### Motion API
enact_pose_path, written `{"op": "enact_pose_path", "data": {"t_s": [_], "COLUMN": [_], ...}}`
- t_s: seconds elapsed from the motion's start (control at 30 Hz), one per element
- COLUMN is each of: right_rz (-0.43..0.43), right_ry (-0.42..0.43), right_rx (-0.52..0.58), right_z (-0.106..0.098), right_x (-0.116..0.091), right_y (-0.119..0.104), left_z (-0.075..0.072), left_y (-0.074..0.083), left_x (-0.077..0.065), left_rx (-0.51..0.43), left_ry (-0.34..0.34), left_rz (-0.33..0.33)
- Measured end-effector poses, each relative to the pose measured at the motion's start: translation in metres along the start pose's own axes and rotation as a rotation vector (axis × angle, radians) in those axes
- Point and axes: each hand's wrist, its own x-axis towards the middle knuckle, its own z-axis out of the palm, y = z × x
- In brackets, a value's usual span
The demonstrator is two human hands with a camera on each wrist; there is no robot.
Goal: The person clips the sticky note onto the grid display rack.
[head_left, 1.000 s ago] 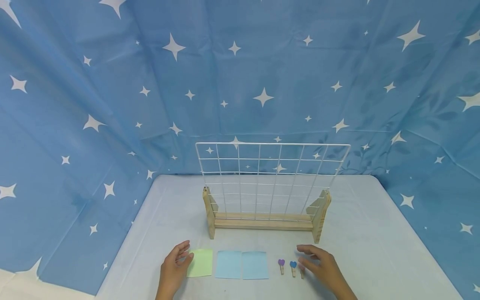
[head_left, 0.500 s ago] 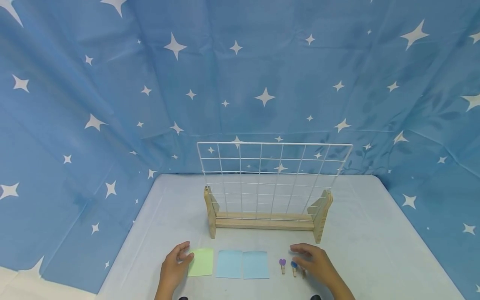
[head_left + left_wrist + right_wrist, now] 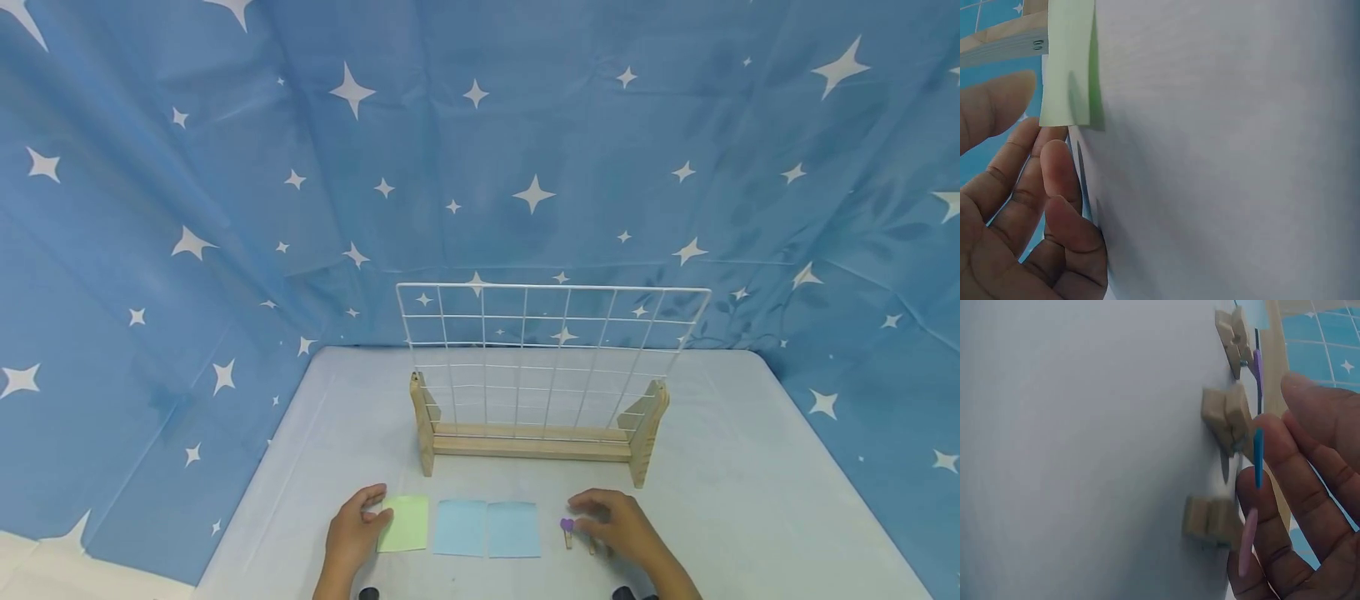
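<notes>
My left hand (image 3: 351, 532) is at the left edge of a green sticky note (image 3: 405, 525), its thumb tip overlapping the paper in the head view. In the left wrist view the thumb stands apart from the note, and the fingers are loosely bent. My right hand (image 3: 624, 527) hovers over a row of small wooden clothespins with heart tops, thumb and fingers spread apart. Its thumb tip is close to the purple-heart clothespin (image 3: 567, 525). Under it are the blue-heart clothespin (image 3: 1258, 456) and the pink-heart clothespin (image 3: 1247, 544), mostly hidden in the head view.
Two light blue sticky notes (image 3: 460, 528) lie side by side between the hands. Behind them stands a white wire grid (image 3: 555, 287) in a wooden base (image 3: 532, 448). The table (image 3: 757, 483) has a white cover, and a blue star-patterned curtain (image 3: 420, 225) surrounds it.
My right hand has shifted left over the clothespins, covering the blue and pink hearts and reaching the purple one. The left hand has barely moved; its thumb now overlaps the green note slightly more.
</notes>
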Motion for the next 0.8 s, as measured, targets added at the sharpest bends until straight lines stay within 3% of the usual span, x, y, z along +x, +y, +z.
{"op": "enact_pose_path", "data": {"t_s": [0.53,0.8], "right_rz": [0.046,0.003], "right_ry": [-0.055,-0.067], "right_rx": [-0.020,0.031], "right_z": [0.0091,0.0064], "right_x": [0.0055,0.0060], "right_y": [-0.0018,-0.0010], "left_z": [0.0000,-0.0042], "left_y": [0.0019,0.0014], "left_x": [0.0023,0.0020], "left_rx": [0.041,0.039], "left_ry": [-0.005,-0.013], "left_rz": [0.034,0.048]}}
